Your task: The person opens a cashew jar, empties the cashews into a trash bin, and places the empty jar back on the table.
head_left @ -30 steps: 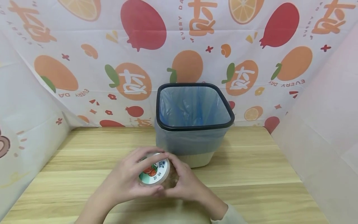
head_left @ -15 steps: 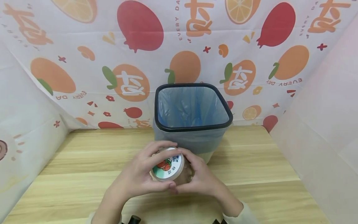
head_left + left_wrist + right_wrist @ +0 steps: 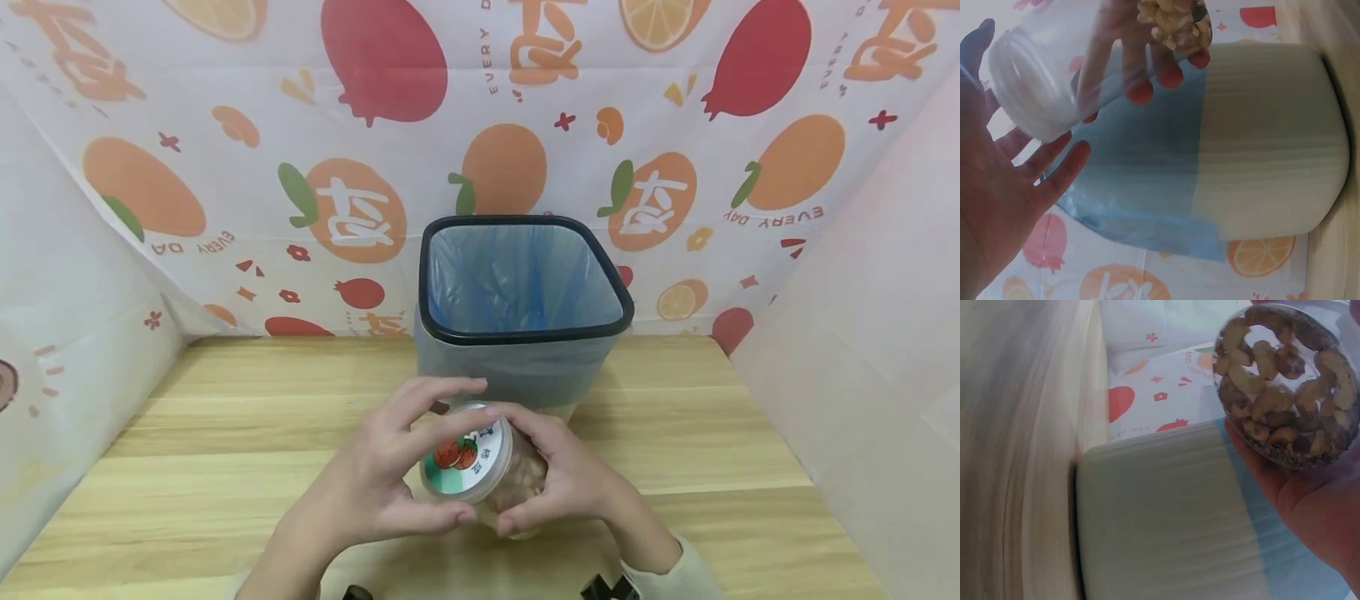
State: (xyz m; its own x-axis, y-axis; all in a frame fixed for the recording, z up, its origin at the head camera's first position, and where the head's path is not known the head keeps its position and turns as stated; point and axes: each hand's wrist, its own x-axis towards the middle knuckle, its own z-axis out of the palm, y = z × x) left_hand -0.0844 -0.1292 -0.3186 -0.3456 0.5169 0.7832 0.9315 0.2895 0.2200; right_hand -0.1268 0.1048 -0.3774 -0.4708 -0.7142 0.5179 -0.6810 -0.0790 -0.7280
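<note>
From here I see the right hand (image 3: 577,475) gripping the clear jar (image 3: 519,485) round its body, above the table (image 3: 712,467) in front of the bin (image 3: 525,337); the jar tilts, its lid (image 3: 453,477) inside the left hand's (image 3: 371,475) wide, loose arc of thumb and fingers
</note>
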